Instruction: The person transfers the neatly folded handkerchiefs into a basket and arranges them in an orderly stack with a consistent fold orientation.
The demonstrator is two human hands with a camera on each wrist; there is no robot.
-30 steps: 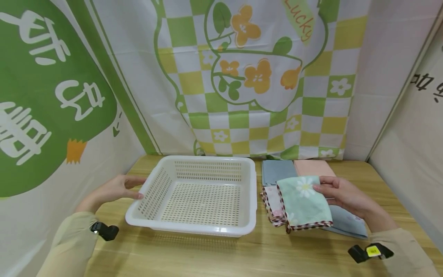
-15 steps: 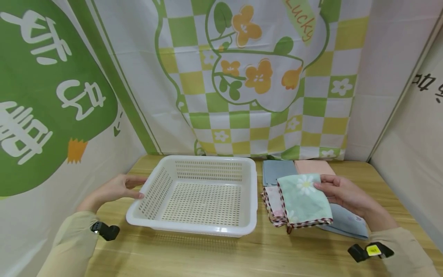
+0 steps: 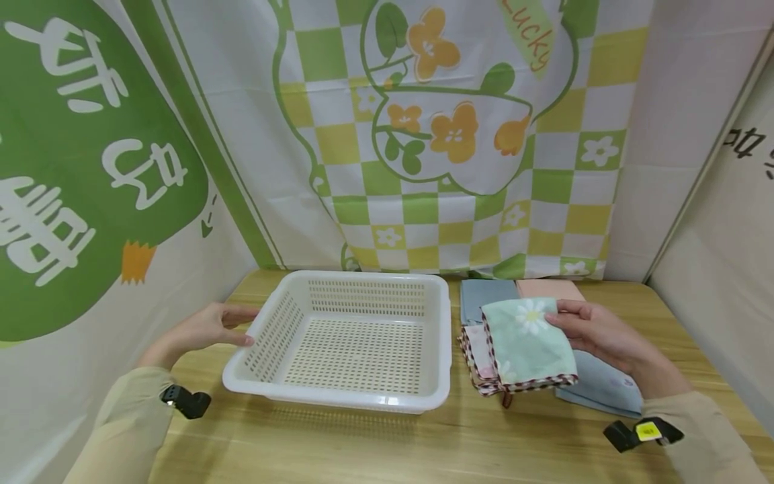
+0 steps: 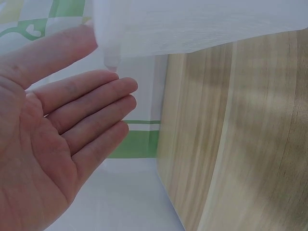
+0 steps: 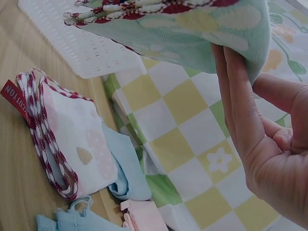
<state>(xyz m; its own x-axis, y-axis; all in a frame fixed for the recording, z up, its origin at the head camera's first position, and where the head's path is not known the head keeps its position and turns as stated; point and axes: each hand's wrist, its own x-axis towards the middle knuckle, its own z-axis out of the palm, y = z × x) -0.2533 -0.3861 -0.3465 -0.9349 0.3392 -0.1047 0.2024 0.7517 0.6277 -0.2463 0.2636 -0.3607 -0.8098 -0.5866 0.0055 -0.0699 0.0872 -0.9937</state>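
My right hand pinches the folded mint-green hand towel at its right edge, thumb on top and fingers beneath. This towel has white daisies and a dark red and white checked edge; in the right wrist view it is held up above the table. Below and left of it lies a folded pink-and-white towel with a similar edge and a red tag. My left hand touches the left rim of a white plastic basket with its thumb. In the left wrist view its fingers are straight, their tips close to the basket's side.
Behind the held towel lie a folded grey-blue towel and a peach one. Another light blue towel is under my right wrist. All stand on a wooden table with patterned cloth walls around it.
The mint-green towel in my right hand has risen slightly and shifted a little left. My left hand stays at the basket's rim.
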